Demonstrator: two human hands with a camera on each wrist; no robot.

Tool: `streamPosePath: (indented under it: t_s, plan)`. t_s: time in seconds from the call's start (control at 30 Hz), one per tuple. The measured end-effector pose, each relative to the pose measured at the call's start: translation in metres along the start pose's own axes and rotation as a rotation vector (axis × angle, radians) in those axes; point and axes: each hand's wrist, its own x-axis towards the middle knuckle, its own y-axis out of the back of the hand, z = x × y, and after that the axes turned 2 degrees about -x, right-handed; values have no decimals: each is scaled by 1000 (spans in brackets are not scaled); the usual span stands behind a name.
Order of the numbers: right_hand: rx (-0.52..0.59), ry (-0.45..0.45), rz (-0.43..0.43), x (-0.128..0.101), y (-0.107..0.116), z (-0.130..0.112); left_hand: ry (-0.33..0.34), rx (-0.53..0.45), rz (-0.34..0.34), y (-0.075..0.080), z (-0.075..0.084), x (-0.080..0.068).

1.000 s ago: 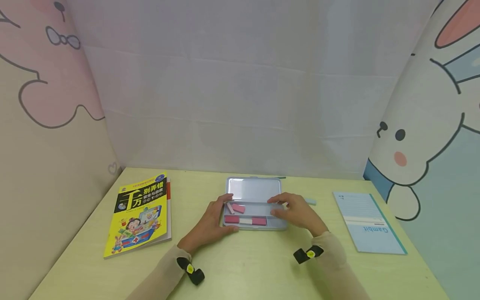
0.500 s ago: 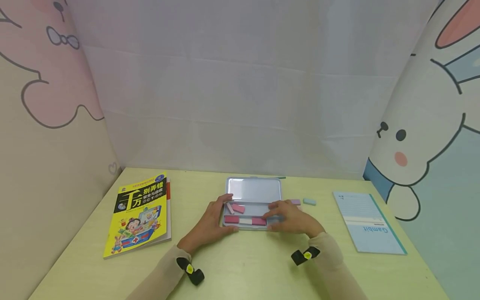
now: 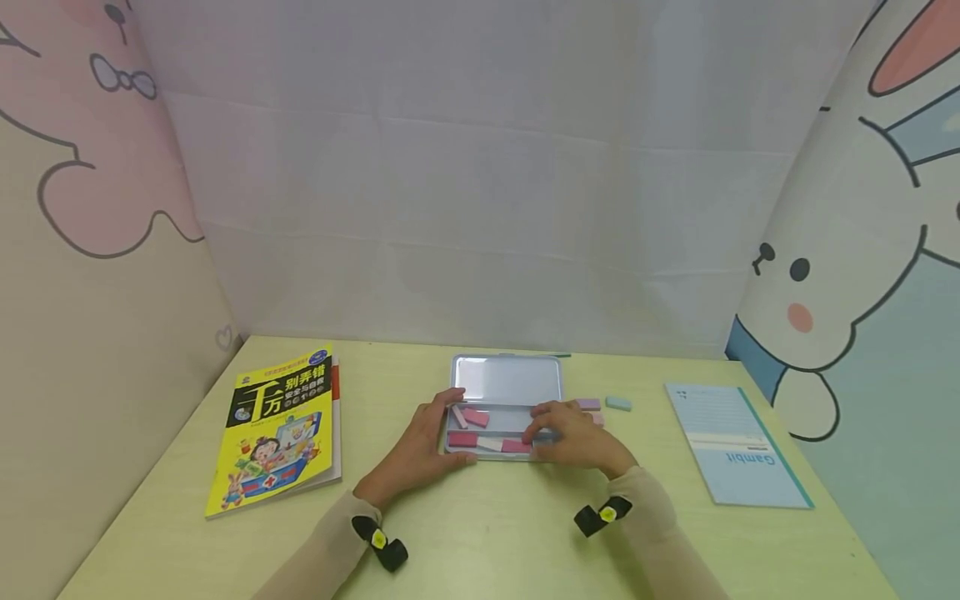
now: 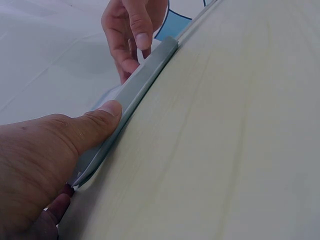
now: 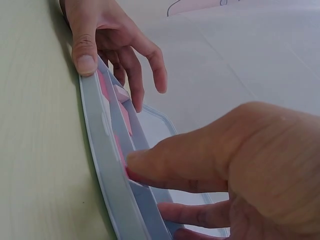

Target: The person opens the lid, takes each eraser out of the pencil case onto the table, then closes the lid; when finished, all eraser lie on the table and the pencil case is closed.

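Note:
An open grey tin pencil case lies at the middle of the table. Its tray holds pink erasers. My left hand grips the case's left end, thumb on the front rim and fingers over the back edge. My right hand reaches into the front compartment; its thumb and curled fingers pinch the right end of a long pink-and-white eraser, which lies slightly askew. In the right wrist view the left hand shows at the far end of the rim.
A pink eraser and a green eraser lie loose just right of the case. A yellow picture book is at the left, a blue notebook at the right. Cartoon-printed walls close in three sides.
My right hand has moved left and down from the tray's right end into the front compartment, onto the long eraser, which has tilted a little. The left hand has stayed put.

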Motion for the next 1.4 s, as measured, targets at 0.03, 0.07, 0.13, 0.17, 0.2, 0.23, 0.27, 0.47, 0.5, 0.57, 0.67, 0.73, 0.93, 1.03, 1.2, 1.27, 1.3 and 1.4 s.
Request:
streamPosePath:
  t_s: [0.03, 0.07, 0.13, 0.17, 0.2, 0.23, 0.27, 0.47, 0.5, 0.57, 0.67, 0.73, 0.93, 1.03, 1.2, 1.27, 1.3, 1.4]
  plan:
    - [-3, 4, 5, 0, 0, -1, -1, -2, -1, 0, 0, 0]
    - [-7, 11, 13, 0, -1, -1, -2, -1, -2, 0, 0, 0]
    - [-18, 33, 40, 1, -2, -2, 0, -2, -4, 0, 0, 0]
    - [-20, 45, 57, 2, -3, -2, 0, -2, -4, 0, 0, 0]
    - [-23, 53, 72, 2, -4, -2, 3, -2, -4, 0, 0, 0]
    - [-25, 61, 89, 3, -5, -3, 6, -3, -4, 1, 0, 0]
    - [-27, 73, 105, 4, -6, -3, 9, -5, -4, 1, 1, -1]
    - [-55, 160, 159, 7, -11, -2, 12, -11, -6, 1, 2, -1]
    - [-62, 167, 161, 8, -11, -2, 10, -11, -5, 1, 2, -1]
    - [-73, 179, 163, 9, -11, -2, 8, -12, -5, 1, 2, -1]
    - [-80, 183, 157, 10, -11, -3, 4, -14, -1, 1, 1, -1]
    - [-73, 181, 150, 10, -11, -4, 4, -16, 2, 0, 0, -1]
    - [-37, 208, 152, 9, -13, -5, 1, -25, 3, 0, -1, -1]
    - [-34, 229, 173, 9, -13, -6, -5, -22, 5, 0, -1, -1]
    - [-10, 183, 201, 6, -8, -4, -18, -10, 9, -1, -4, 1]
    - [-3, 140, 215, 5, -3, -2, -22, -11, 12, -1, -4, 1]
    - [2, 120, 220, 4, 0, 0, -24, -11, 13, -1, -5, 1]
    - [31, 62, 235, 2, 9, 5, -27, -11, 13, -1, -4, 0]
